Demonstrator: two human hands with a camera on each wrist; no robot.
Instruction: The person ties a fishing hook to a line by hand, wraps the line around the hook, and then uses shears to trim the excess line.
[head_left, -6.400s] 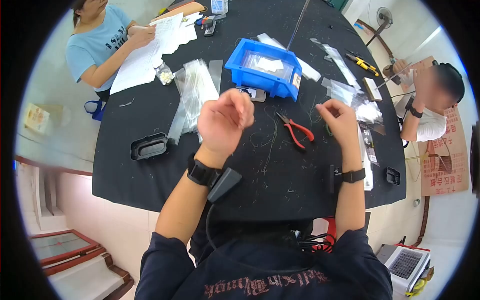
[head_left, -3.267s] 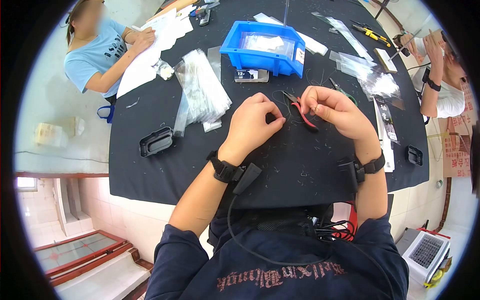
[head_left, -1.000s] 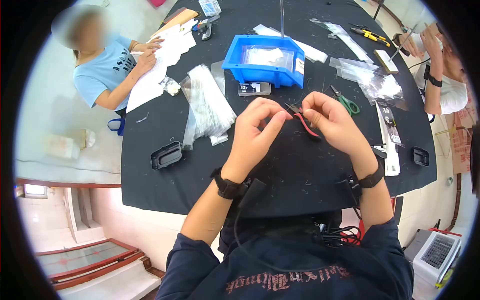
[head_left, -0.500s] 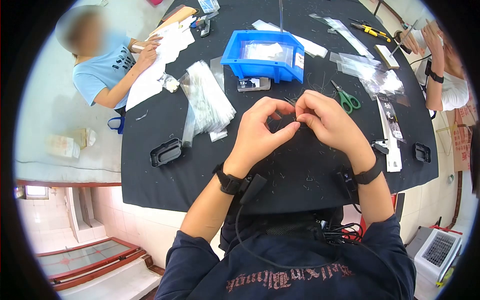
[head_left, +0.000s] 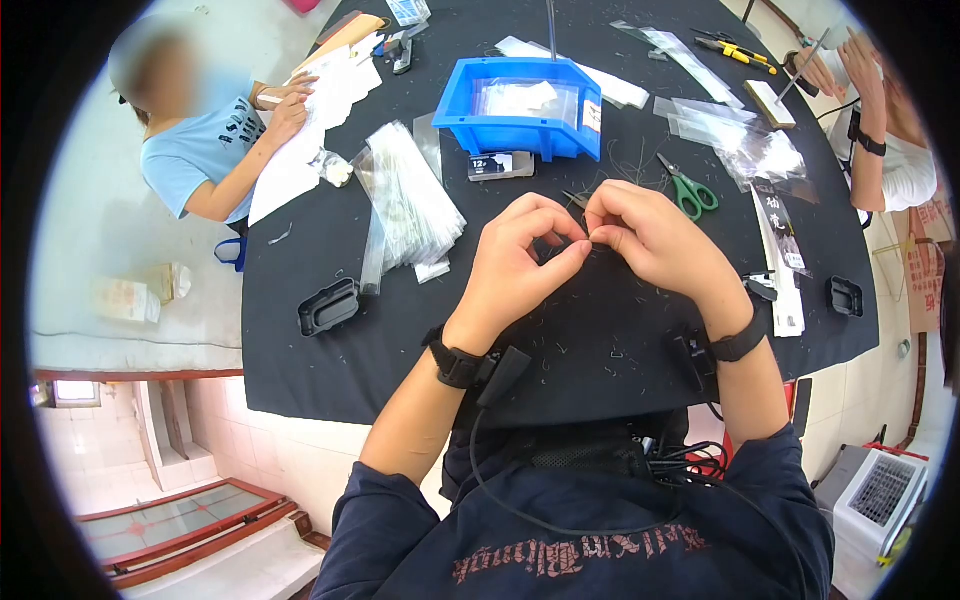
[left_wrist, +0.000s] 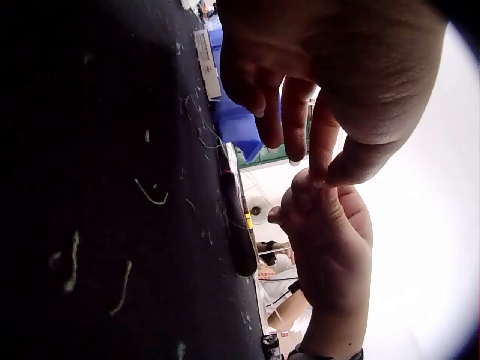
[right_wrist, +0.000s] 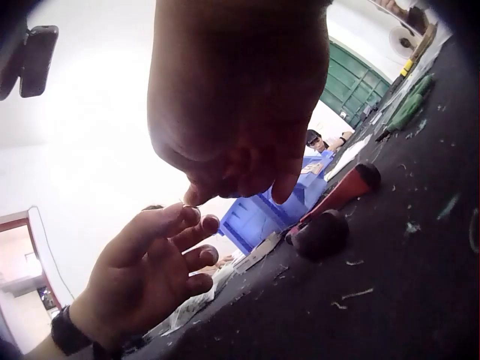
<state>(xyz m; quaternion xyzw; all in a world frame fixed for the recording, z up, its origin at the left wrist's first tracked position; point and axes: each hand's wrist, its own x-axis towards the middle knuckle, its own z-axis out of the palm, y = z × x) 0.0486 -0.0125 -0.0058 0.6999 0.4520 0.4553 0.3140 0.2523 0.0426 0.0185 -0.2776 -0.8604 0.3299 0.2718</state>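
My left hand [head_left: 522,258] and right hand [head_left: 655,242] meet fingertip to fingertip above the black-covered table. In the left wrist view, thumb and index finger of the left hand [left_wrist: 337,75] pinch together, touching the fingertips of the right hand [left_wrist: 326,240]. The right hand [right_wrist: 240,97] pinches too; what lies between the fingertips is tiny or thin, barely visible. The left hand's [right_wrist: 146,274] other fingers are loosely bent. Beneath the hands lie pliers [head_left: 575,198], mostly hidden in the head view; their red-and-black handles [right_wrist: 343,195] show in the right wrist view. Thin loose line [head_left: 630,170] lies beyond.
A blue bin [head_left: 515,136] stands behind a small box [head_left: 501,166]. Green-handled scissors [head_left: 690,192] lie right, near plastic sleeves [head_left: 735,140]. More sleeves [head_left: 410,195] and a black tray [head_left: 329,307] are left. Two people sit at the far sides.
The hands, apart at first, have come together above the pliers. Over the last second their fingertips closed the small gap between them, and the left fingers drew in toward the right ones.
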